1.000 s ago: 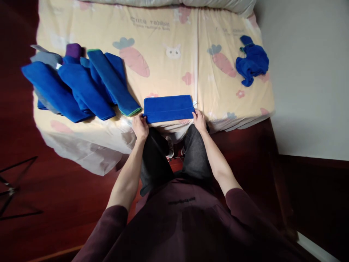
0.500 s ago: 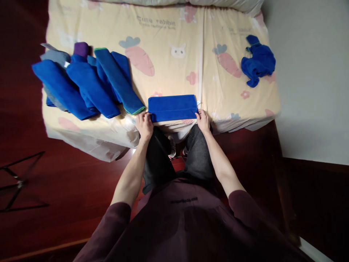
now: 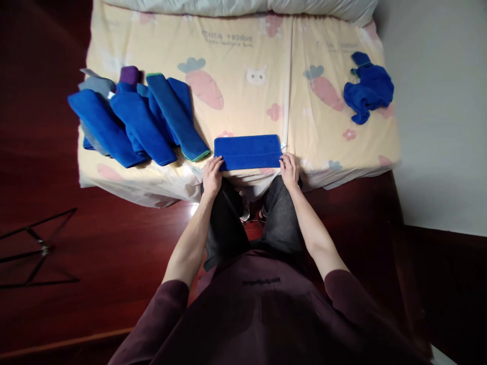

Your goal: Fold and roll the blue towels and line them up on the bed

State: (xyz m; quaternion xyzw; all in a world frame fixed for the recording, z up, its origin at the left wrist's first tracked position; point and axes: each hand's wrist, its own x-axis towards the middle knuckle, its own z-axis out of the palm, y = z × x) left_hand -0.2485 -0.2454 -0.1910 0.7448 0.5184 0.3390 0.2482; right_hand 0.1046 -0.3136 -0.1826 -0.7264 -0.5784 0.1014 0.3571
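Observation:
A blue towel [image 3: 247,152], folded into a flat oblong with a crease along its length, lies at the front edge of the bed [image 3: 243,109]. My left hand [image 3: 212,175] pinches its near left corner between thumb and fingers. At the near right corner, my right hand [image 3: 289,170] grips the cloth the same way, just below a small white tag. To the left, several folded blue towels [image 3: 142,121] lie overlapping in a slanted pile, with a purple one [image 3: 130,75] and a grey one [image 3: 97,85] partly hidden among them.
A crumpled heap of blue cloth [image 3: 369,88] lies on the right of the bed, near the white wall [image 3: 437,126]. Pale bedding [image 3: 190,7] runs along the far side. Black stand legs [image 3: 41,248] rest on the dark red floor at left.
The whole view has shifted, so everything appears slightly farther right. Both hands stay at the near corners of the folded towel, which looks much the same.

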